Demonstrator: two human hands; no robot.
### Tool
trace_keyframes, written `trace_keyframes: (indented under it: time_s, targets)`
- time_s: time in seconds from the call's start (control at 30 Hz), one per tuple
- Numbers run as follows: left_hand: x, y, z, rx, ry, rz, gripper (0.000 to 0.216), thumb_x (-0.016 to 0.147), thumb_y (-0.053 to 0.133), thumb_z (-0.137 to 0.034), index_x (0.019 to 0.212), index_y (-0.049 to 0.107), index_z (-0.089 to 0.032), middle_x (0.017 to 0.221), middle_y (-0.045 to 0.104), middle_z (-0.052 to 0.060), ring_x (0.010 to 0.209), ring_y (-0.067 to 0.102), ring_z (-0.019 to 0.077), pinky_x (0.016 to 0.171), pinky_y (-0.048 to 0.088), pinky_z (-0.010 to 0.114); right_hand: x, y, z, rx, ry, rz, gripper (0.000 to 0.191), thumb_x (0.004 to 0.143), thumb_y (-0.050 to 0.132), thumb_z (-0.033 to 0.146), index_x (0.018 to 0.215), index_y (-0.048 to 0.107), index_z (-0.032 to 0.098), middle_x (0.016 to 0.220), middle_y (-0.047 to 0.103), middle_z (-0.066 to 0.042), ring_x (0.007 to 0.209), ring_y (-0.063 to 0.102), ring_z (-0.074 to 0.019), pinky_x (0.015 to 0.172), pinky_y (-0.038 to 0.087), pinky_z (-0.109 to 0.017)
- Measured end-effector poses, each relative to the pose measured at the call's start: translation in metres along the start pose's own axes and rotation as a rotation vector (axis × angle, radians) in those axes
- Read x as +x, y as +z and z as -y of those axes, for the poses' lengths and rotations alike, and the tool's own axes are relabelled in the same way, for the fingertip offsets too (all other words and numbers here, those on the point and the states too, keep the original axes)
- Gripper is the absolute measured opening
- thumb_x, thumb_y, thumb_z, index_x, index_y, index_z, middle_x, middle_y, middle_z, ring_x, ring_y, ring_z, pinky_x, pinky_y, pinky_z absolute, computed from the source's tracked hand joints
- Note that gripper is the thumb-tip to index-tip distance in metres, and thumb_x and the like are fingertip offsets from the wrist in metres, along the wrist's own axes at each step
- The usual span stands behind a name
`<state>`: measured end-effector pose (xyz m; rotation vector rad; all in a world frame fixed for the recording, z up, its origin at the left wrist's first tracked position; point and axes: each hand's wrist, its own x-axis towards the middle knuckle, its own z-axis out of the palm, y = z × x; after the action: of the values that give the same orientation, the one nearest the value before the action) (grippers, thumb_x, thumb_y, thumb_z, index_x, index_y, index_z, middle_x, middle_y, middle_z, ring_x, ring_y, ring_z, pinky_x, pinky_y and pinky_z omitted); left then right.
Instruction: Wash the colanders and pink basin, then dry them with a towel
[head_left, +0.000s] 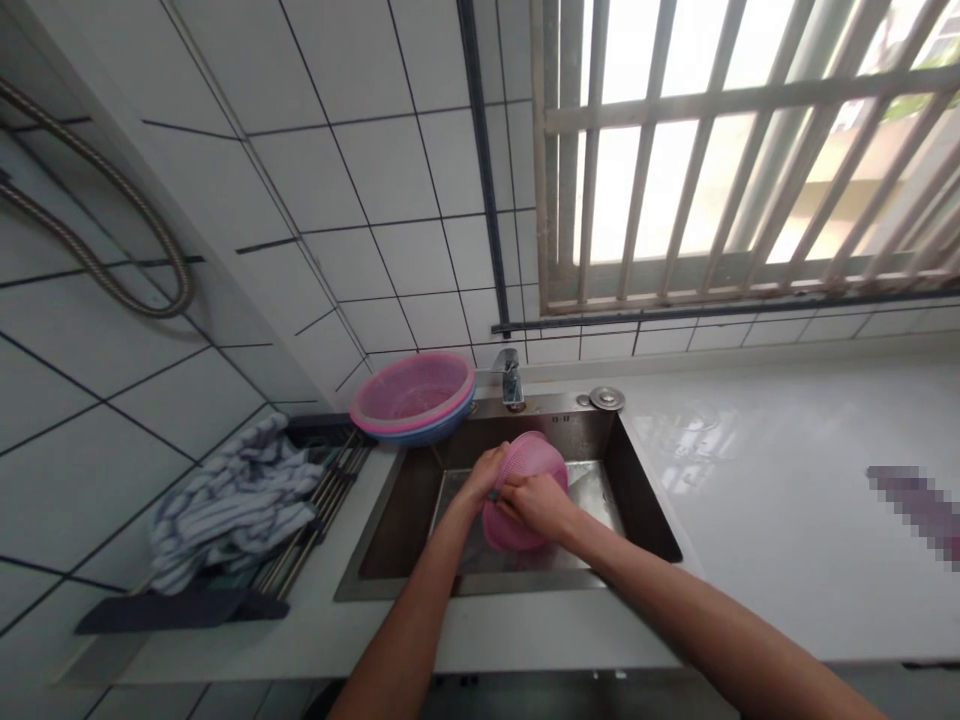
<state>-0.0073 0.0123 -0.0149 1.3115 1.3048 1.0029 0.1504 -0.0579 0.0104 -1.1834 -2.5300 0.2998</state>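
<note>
Left hand (489,472), fingers clamped on the edge of a basket (536,455) in the sink (643,492); right hand (536,502), fingers curled, masks the basket's middle, grip unclear. Basins (412,388) overhang the rear-left corner beside the faucet (511,382).

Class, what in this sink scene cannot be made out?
Head view throughout:
Whatever the right hand may grip: hidden by its fingers.
Part of the round pink perforated plastic basket: covered by that hand.
Ribbed silver metal hose: cut off by the left edge.
Under the crumpled, dark-striped white cloth: covered by it.
</note>
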Motion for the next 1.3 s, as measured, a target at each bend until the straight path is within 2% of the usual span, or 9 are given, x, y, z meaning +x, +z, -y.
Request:
trace_keyframes:
  time_s: [0.1, 0.33, 0.47, 0.57, 0.77, 0.93, 1.03, 1.23, 1.3]
  targets:
    - [0.002, 0.000, 0.001, -0.011, 0.008, -0.008, 0.061, 0.072, 0.069, -0.074, 0.088, 0.072, -0.015, 0.095, 0.075, 0.012, 0.098, 0.065, 0.0296, 0.086, 0.047, 0.037, 0.002, -0.003, -0.001, -0.010, -0.012, -0.019, 0.030, 0.106, 0.050, 0.032, 0.105, 0.078, 0.021, 0.108, 0.078, -0.010, 0.087, 0.072, -0.0239, 0.079, 0.052, -0.032]
    - [-0.007, 0.004, -0.003, -0.108, 0.011, 0.207, 0.061, 0.082, 0.066, -0.070, 0.105, 0.073, -0.013, 0.108, 0.075, 0.012, 0.098, 0.065, 0.0251, 0.087, 0.049, 0.034, -0.003, -0.042, -0.081, -0.058, 0.433, -0.211, 0.034, 0.107, 0.049, 0.042, 0.114, 0.077, 0.025, 0.113, 0.075, -0.008, 0.098, 0.072, -0.0219, 0.081, 0.050, -0.027]
    - [-0.008, 0.005, 0.000, -0.169, 0.010, 0.273, 0.059, 0.085, 0.067, -0.066, 0.115, 0.073, -0.016, 0.121, 0.074, 0.012, 0.105, 0.064, 0.0238, 0.094, 0.049, 0.034, -0.008, -0.040, -0.103, -0.012, 0.500, -0.274, 0.033, 0.106, 0.052, 0.045, 0.117, 0.077, 0.026, 0.113, 0.076, -0.006, 0.100, 0.071, -0.0224, 0.083, 0.049, -0.027]
    - [-0.007, 0.004, 0.002, -0.143, 0.015, 0.297, 0.052, 0.083, 0.069, -0.060, 0.110, 0.075, -0.016, 0.118, 0.074, 0.011, 0.105, 0.064, 0.0234, 0.096, 0.048, 0.035, -0.006, -0.034, -0.101, 0.022, 0.476, -0.257, 0.032, 0.105, 0.054, 0.044, 0.115, 0.078, 0.026, 0.111, 0.077, -0.006, 0.099, 0.072, -0.0218, 0.085, 0.048, -0.027]
    - [-0.003, -0.005, -0.006, 0.025, 0.050, 0.177, 0.035, 0.083, 0.058, -0.044, 0.099, 0.077, -0.019, 0.107, 0.075, 0.007, 0.103, 0.063, 0.0237, 0.089, 0.047, 0.031, -0.003, -0.028, -0.080, 0.110, 0.339, -0.240, 0.030, 0.104, 0.055, 0.040, 0.114, 0.078, 0.024, 0.113, 0.077, -0.007, 0.096, 0.072, -0.0209, 0.086, 0.049, -0.027]
    - [0.001, -0.005, -0.004, 0.085, 0.050, 0.150, 0.042, 0.079, 0.064, -0.059, 0.076, 0.071, -0.018, 0.085, 0.073, 0.006, 0.090, 0.060, 0.0252, 0.083, 0.045, 0.033, -0.002, -0.012, -0.038, 0.085, 0.035, -0.123, 0.026, 0.104, 0.056, 0.034, 0.111, 0.078, 0.023, 0.113, 0.077, -0.007, 0.096, 0.071, -0.0202, 0.087, 0.049, -0.027]
    - [0.000, -0.004, -0.002, 0.094, 0.049, 0.208, 0.053, 0.077, 0.066, -0.070, 0.072, 0.068, -0.017, 0.076, 0.069, 0.006, 0.083, 0.059, 0.0235, 0.080, 0.044, 0.033, 0.001, -0.007, -0.024, 0.028, -0.042, -0.061, 0.026, 0.104, 0.054, 0.031, 0.109, 0.077, 0.019, 0.116, 0.076, -0.009, 0.093, 0.070, -0.0202, 0.086, 0.050, -0.028]
    - [-0.004, 0.000, -0.006, 0.085, 0.063, 0.227, 0.058, 0.083, 0.063, -0.071, 0.084, 0.075, -0.014, 0.082, 0.072, 0.007, 0.084, 0.061, 0.0241, 0.081, 0.045, 0.034, 0.000, -0.032, -0.058, -0.009, 0.276, -0.138, 0.031, 0.106, 0.050, 0.038, 0.110, 0.077, 0.025, 0.108, 0.075, -0.007, 0.098, 0.071, -0.0206, 0.084, 0.050, -0.027]
    - [-0.002, 0.002, -0.007, 0.066, 0.055, 0.211, 0.059, 0.081, 0.064, -0.073, 0.083, 0.073, -0.014, 0.080, 0.071, 0.007, 0.081, 0.059, 0.0232, 0.078, 0.044, 0.033, -0.002, -0.036, -0.064, -0.004, 0.323, -0.152, 0.032, 0.106, 0.049, 0.038, 0.109, 0.078, 0.024, 0.109, 0.075, -0.007, 0.099, 0.071, -0.0209, 0.085, 0.050, -0.027]
